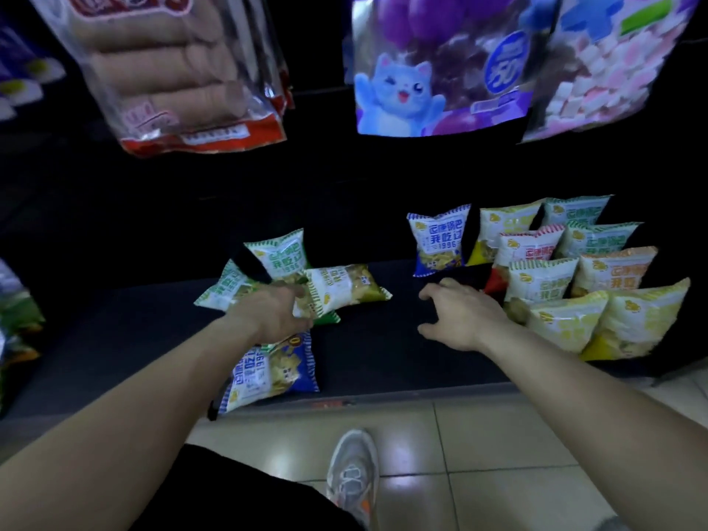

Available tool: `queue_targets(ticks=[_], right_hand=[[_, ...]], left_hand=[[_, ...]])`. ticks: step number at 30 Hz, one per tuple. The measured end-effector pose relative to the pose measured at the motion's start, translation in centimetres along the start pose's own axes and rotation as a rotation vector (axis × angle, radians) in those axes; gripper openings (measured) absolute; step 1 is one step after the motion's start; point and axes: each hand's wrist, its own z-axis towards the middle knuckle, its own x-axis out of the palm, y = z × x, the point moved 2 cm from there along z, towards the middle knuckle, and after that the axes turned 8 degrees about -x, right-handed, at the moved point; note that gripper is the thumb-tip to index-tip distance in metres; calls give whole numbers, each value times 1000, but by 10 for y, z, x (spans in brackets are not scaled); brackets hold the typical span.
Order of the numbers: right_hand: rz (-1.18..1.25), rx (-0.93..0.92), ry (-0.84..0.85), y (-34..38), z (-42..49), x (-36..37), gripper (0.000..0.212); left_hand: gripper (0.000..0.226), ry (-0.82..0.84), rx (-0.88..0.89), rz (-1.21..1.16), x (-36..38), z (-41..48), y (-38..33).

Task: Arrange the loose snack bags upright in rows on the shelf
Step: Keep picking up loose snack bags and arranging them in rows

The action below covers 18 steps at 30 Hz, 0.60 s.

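On the dark bottom shelf [367, 350], several small snack bags stand upright in rows at the right, with a yellow bag [567, 323] in front and a blue bag [438, 239] at the back left. Loose bags lie in a heap at the left. My left hand [276, 312] grips an olive-green bag [344, 287] lying on its side there. A green bag [279, 254] leans behind it, and a blue bag [268, 371] lies flat under my wrist near the shelf's front edge. My right hand [459, 316] hovers with fingers spread, holding nothing, just left of the rows.
Large packages hang above: a clear sausage pack [172, 70], a purple cat-print bag [433, 67] and a marshmallow bag [613, 63]. More bags show at the left edge [19, 312]. A tiled floor [498, 435] and a grey shoe [354, 473] lie below the shelf.
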Motion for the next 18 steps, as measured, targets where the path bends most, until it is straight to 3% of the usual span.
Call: queue_targets(ticks=[6, 10, 18], right_hand=[[175, 50, 78, 12, 89, 59, 63], [281, 111, 18, 21, 160, 89, 58], [310, 295, 33, 30, 223, 117, 91]], left_hand=[[75, -8, 13, -37, 16, 39, 26], [72, 1, 14, -116, 25, 63, 32], [71, 61, -6, -147, 41, 74, 31]])
